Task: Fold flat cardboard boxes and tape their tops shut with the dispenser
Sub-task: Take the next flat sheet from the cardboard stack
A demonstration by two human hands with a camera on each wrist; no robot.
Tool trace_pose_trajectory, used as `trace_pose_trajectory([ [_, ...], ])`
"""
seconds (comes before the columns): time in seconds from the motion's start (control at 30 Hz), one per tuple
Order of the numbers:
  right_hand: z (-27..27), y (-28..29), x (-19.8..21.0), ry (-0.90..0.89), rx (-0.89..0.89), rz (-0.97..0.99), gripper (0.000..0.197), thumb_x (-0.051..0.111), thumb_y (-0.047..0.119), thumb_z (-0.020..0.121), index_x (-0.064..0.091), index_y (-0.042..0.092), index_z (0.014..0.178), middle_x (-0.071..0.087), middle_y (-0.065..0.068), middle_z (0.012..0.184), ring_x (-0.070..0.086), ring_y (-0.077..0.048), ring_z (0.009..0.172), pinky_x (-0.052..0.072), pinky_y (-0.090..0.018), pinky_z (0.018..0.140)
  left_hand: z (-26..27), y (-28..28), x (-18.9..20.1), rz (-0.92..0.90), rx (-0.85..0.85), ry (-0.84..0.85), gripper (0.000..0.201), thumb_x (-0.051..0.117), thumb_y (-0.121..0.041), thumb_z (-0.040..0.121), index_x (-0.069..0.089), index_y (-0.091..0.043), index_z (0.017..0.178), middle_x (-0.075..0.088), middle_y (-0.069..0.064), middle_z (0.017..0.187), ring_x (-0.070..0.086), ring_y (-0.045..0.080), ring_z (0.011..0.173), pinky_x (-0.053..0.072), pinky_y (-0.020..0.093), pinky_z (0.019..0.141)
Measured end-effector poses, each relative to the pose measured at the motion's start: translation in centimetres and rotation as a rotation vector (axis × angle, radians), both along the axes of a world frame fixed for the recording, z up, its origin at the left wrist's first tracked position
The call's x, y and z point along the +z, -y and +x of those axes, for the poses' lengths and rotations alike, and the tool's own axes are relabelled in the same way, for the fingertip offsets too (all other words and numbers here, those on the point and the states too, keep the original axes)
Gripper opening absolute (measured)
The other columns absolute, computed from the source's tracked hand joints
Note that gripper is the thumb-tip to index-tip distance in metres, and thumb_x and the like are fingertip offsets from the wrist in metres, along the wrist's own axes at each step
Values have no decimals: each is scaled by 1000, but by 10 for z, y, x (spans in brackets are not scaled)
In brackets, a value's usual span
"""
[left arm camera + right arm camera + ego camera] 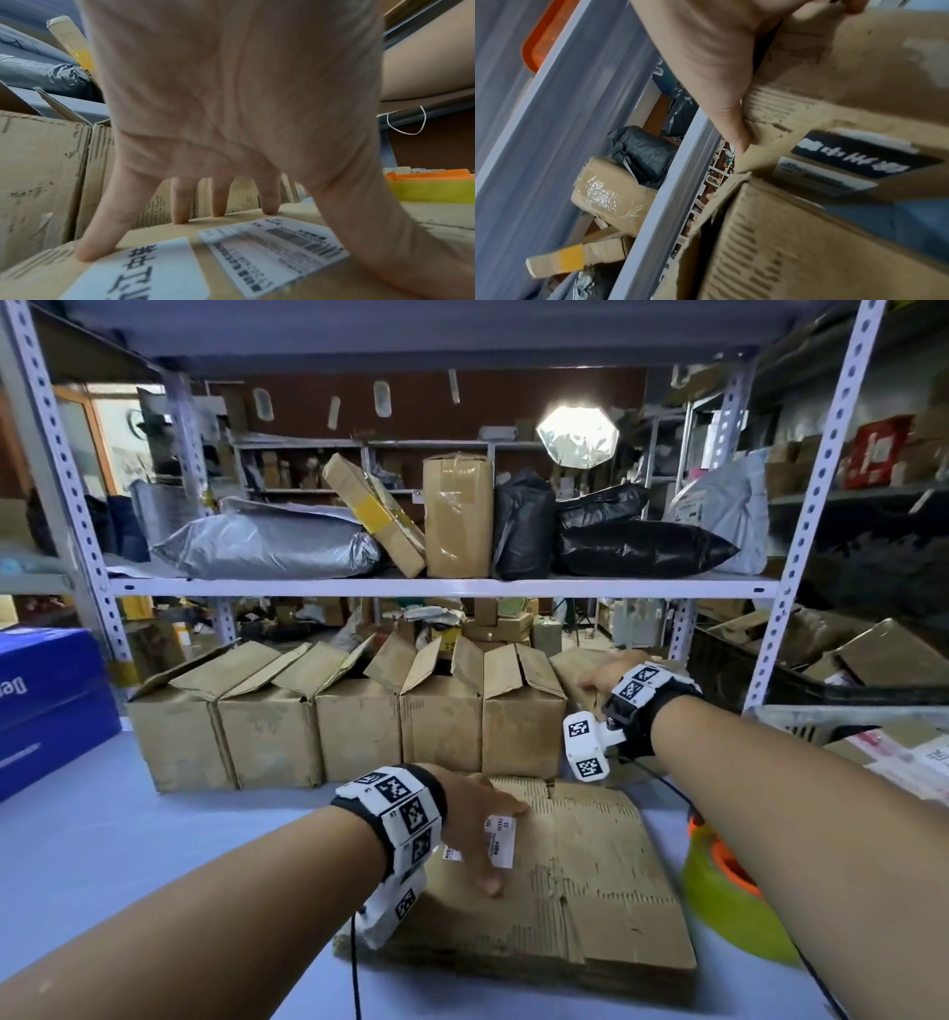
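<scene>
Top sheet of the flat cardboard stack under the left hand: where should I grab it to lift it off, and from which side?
Take the top sheet by its left edge, coming from the left. The left hand already rests there, fingertips on the sheet beside the labels. That edge is clear, while the tape dispenser crowds the right side and the boxes stand close behind.

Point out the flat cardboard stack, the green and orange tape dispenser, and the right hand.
Flat brown cardboard stack (590, 875): head view, bare top sheet right of the labels.
Green and orange tape dispenser (729, 896): head view, green body.
Right hand (598, 677): head view, back of the hand on a standing box.
</scene>
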State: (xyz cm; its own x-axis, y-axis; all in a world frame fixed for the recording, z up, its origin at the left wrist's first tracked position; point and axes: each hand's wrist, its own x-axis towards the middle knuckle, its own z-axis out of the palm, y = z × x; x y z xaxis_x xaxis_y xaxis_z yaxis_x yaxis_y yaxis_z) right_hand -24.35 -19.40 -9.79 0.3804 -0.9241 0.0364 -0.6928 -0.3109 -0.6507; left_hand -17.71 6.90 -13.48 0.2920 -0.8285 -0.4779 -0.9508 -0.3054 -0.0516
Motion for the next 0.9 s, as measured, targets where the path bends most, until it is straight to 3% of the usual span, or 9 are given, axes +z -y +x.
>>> trace_pose_trajectory([
  [0.13,6,6,-1,131,10,76,58,78,30,81,59,4,129,61,-16,128,60,-32,116,48,-30,88,-1,-2,0,-12,-10,15,107,78,-59,77,10,-45,158,16,-5,164,22,26,150,27,53,118],
  [0.2,9,4,-6,132,47,69,59,75,34,84,56,5,133,58,-15,134,59,-32,116,48,-31,86,0,-3,0,-13,-10,13,107,78,-59,77,10,-45,158,15,-6,164,22,26,150,27,54,118],
  [0.33,16,1,-16,38,107,72,67,68,45,87,47,16,142,56,-13,136,61,-30,112,51,-40,96,2,-3,-2,-12,-9,-1,107,78,-58,77,10,-44,158,15,-3,164,22,28,150,27,54,118],
  [0.4,14,2,-15,44,139,71,66,71,43,87,47,16,142,60,-10,125,63,-26,100,53,-34,79,3,-3,-3,-15,0,-10,107,79,-58,77,11,-44,158,15,-3,164,23,29,150,28,54,118],
  [0.5,11,3,-12,-16,143,43,56,76,43,83,57,17,128,58,-2,96,55,-14,69,41,-23,51,4,-3,-4,-21,0,-10,107,79,-58,76,12,-44,158,16,-4,164,24,28,150,28,54,118],
  [0.6,6,7,-8,-82,144,64,57,80,46,78,58,18,122,60,-3,97,54,-15,66,40,-17,40,3,-3,-3,-12,0,-4,106,78,-58,77,11,-44,158,17,-3,164,25,28,149,29,54,117],
  [0.73,3,9,-3,-185,182,51,69,73,53,83,54,16,138,58,-8,133,50,-13,67,37,-23,48,0,-3,0,-1,-15,10,105,77,-57,79,11,-42,159,16,-2,164,25,29,149,29,53,117],
  [0.83,3,6,-1,-198,212,59,68,72,52,85,54,17,140,57,-8,133,53,-14,74,39,-25,51,0,-3,0,3,-25,13,105,76,-58,79,10,-43,159,16,-4,164,25,28,149,30,51,115],
  [0.9,4,5,0,-211,253,77,70,71,54,84,53,17,141,56,-6,133,60,-18,92,45,-25,65,1,-2,1,3,-22,22,105,76,-60,77,10,-46,157,15,-5,164,24,29,149,29,53,115],
])
